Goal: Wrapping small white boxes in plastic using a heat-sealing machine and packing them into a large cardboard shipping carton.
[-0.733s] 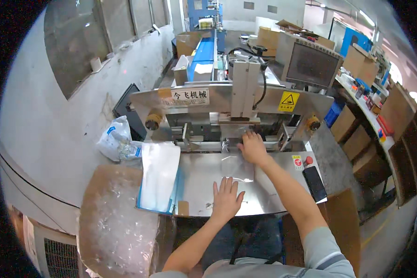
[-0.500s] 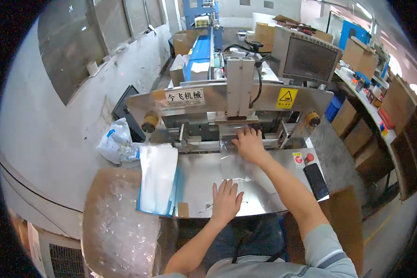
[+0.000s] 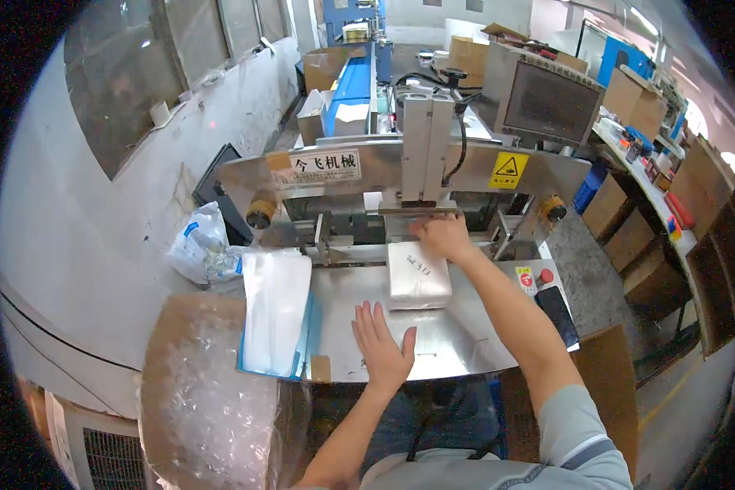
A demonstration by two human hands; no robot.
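On the steel worktop [image 3: 347, 327] in front of the machine lies a white square pack [image 3: 419, 282] in clear plastic film, with dark handwriting on top. My right hand [image 3: 445, 238] is at the pack's far edge, just below the machine's upright column [image 3: 425, 155]. Its fingers are blurred, so whether they grip the film cannot be made out. Nearer to me, my left hand [image 3: 382, 347] hovers over or rests on the worktop, fingers stretched and thumb apart, holding nothing. It is left of the pack and apart from it.
Left of my left hand lies a stack of white plastic bags [image 3: 276, 310] on a blue holder. A carton of loose clear film [image 3: 208, 400] stands beside the worktop. At the right are a black phone [image 3: 556, 317] and a red button [image 3: 545, 276]. A monitor [image 3: 551, 102] stands behind.
The white pack has appeared on the worktop under my right hand, where clear film lay before. My left hand has shifted slightly left, its fingers still outstretched.
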